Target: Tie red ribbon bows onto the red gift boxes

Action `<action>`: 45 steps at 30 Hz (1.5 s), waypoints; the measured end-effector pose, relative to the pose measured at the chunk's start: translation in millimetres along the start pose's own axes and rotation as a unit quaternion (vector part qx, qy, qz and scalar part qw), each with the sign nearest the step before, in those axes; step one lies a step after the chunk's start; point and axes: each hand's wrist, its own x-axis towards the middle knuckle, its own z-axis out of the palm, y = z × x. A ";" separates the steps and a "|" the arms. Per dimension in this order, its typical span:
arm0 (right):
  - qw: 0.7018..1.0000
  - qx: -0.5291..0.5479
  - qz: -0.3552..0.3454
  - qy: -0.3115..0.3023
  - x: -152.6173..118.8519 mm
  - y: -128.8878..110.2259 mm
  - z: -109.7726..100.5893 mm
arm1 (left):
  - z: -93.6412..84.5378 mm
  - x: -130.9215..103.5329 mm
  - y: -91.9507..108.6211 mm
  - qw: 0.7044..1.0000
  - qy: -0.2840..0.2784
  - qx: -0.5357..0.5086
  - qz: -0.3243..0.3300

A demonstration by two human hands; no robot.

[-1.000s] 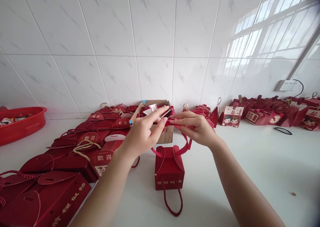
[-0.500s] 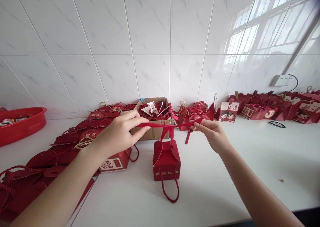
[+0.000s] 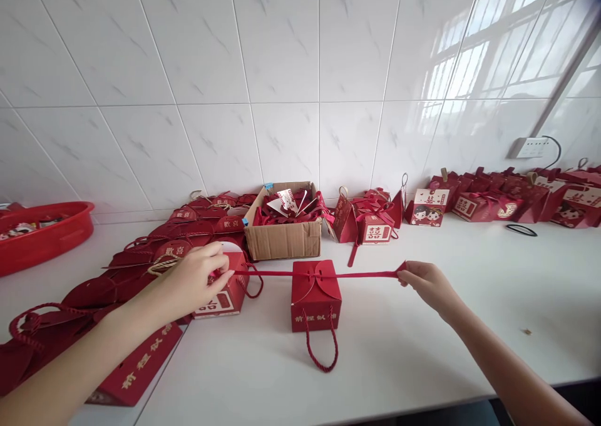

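A small red gift box [image 3: 315, 310] with gold characters and a rope handle hanging down its front stands on the white table in the middle. Its top flaps lie closed. A narrow red ribbon [image 3: 361, 275] runs taut across the top, crossing at the centre of the flaps. My left hand [image 3: 206, 279] pinches one end of it, in front of another red box [image 3: 225, 301]. On the right, my right hand [image 3: 427, 282] grips the other end between thumb and fingers, the tip poking out above.
Many red boxes [image 3: 141, 357] crowd the left side. Behind stands an open cardboard box [image 3: 284, 241] of ribbons and cards. Finished boxes [image 3: 488, 207] line the back right, near a black loop [image 3: 521, 231]. A red basin [image 3: 51, 244] sits far left.
Both hands have moved apart and lower, stretching the ribbon out straight. The raised loop over the box is pulled down, and the top flaps are drawn together.
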 end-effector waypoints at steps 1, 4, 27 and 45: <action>1.000 -0.015 0.004 -0.003 -1.8 2.9 0.7 | 3.2 -2.5 -2.4 1.000 -0.008 -0.001 0.002; 0.999 -0.053 -0.001 -0.010 -5.2 7.5 3.7 | 10.5 -8.2 -5.6 0.999 -0.030 0.003 0.010; 0.970 0.099 -0.165 -0.149 26.5 -53.4 97.7 | 87.9 27.5 80.6 0.858 0.077 -0.498 -0.105; 0.927 0.263 0.000 -0.267 6.1 -48.5 104.2 | 103.4 11.9 91.7 0.656 -0.030 -0.719 -0.230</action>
